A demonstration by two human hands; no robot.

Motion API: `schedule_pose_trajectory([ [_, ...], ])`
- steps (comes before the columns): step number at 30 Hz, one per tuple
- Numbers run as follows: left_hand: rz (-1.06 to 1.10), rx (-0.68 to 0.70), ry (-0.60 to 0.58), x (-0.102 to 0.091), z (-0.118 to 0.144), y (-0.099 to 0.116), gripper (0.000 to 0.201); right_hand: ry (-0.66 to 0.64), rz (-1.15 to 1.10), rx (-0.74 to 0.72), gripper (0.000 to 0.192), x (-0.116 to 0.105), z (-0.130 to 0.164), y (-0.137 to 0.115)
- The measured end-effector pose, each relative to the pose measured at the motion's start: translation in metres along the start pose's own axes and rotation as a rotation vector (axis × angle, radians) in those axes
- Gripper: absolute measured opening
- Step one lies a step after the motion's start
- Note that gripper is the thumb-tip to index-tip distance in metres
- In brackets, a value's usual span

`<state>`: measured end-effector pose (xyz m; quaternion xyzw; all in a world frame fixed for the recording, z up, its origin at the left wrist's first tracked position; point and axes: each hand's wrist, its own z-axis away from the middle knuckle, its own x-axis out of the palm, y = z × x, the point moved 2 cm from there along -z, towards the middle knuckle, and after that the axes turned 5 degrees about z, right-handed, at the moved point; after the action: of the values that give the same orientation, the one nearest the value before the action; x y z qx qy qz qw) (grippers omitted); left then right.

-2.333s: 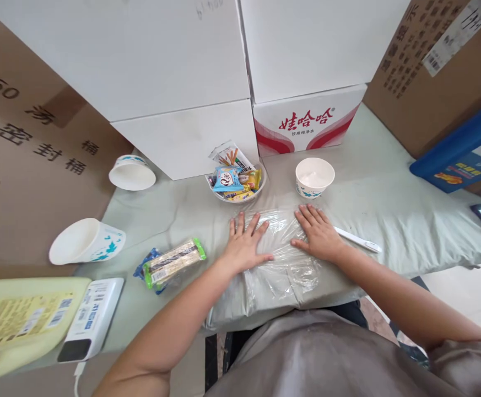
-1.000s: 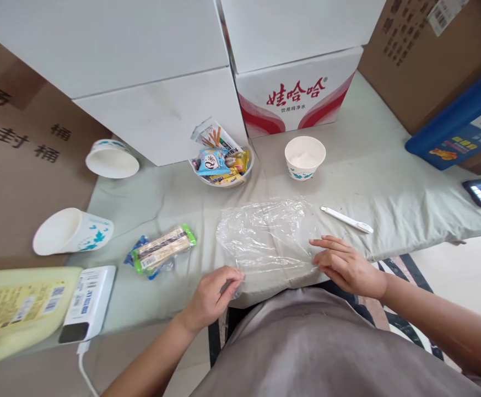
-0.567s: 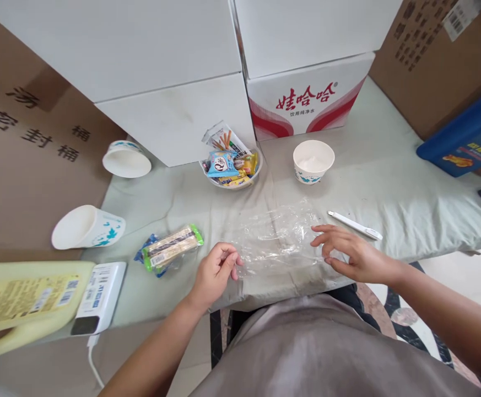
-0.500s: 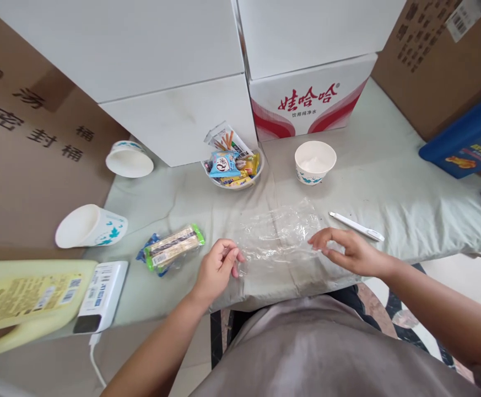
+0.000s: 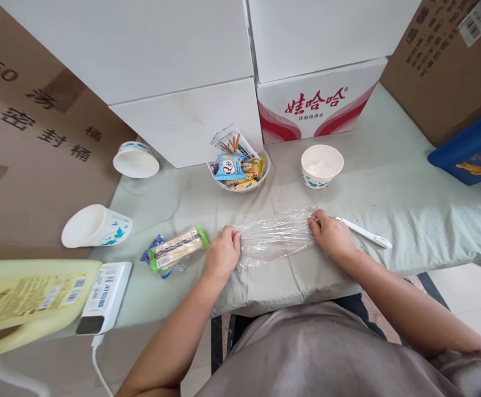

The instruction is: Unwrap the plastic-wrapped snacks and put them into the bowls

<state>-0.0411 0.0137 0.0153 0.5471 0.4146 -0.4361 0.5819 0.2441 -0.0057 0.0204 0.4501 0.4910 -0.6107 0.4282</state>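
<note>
The clear plastic film (image 5: 275, 237), folded into a narrow band on the cloth-covered table (image 5: 389, 182), is pinched at either end by the left hand (image 5: 222, 255) and right hand (image 5: 331, 236), and could be torn or bunched if pulled unevenly

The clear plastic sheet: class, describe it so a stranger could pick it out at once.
Start at the red-and-white carton at the back of the table and come toward the near edge, past the paper bowl. The clear plastic sheet lies there, gripped between left hand and right hand. It alone is see-through and crinkled.
</note>
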Motion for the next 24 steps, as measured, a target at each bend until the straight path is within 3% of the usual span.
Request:
schedule_pose_trajectory([
  [2,-0.068,0.017,0.027,-0.003,0.003,0.001,0.021,0.001,0.026,0.023,0.023,-0.001,-0.002,0.001],
  [4,-0.097,0.097,0.160,-0.011,0.006,0.005,0.024,-0.005,0.050,0.022,0.023,0.000,-0.003,0.002],
  [6,-0.069,0.262,0.340,-0.018,0.011,0.016,0.023,-0.008,0.071,0.012,0.024,0.001,-0.004,0.001],
  [8,0.004,0.519,0.396,-0.019,0.017,0.033,0.017,-0.008,0.086,0.002,0.025,0.002,-0.004,-0.003],
  [10,0.064,0.811,0.264,-0.009,0.021,0.052,0.017,-0.011,0.101,0.000,0.026,0.002,-0.005,-0.007],
  [12,0.060,0.991,0.069,0.007,0.022,0.065,0.028,-0.017,0.110,0.007,0.027,0.000,-0.007,-0.008],
  [16,-0.020,0.941,-0.141,0.031,0.016,0.067,0.065,-0.002,0.103,0.091,0.029,-0.010,-0.020,0.008],
  [20,-0.032,0.913,-0.182,0.034,0.015,0.061,0.068,0.106,0.069,0.218,0.026,-0.024,-0.028,0.034],
  [22,-0.032,0.911,-0.192,0.032,0.016,0.061,0.068,0.234,0.019,0.111,0.027,-0.026,-0.024,0.032],
  [24,-0.034,0.905,-0.206,0.032,0.016,0.062,0.068,0.308,-0.038,-0.209,0.030,-0.021,-0.016,0.017],
])
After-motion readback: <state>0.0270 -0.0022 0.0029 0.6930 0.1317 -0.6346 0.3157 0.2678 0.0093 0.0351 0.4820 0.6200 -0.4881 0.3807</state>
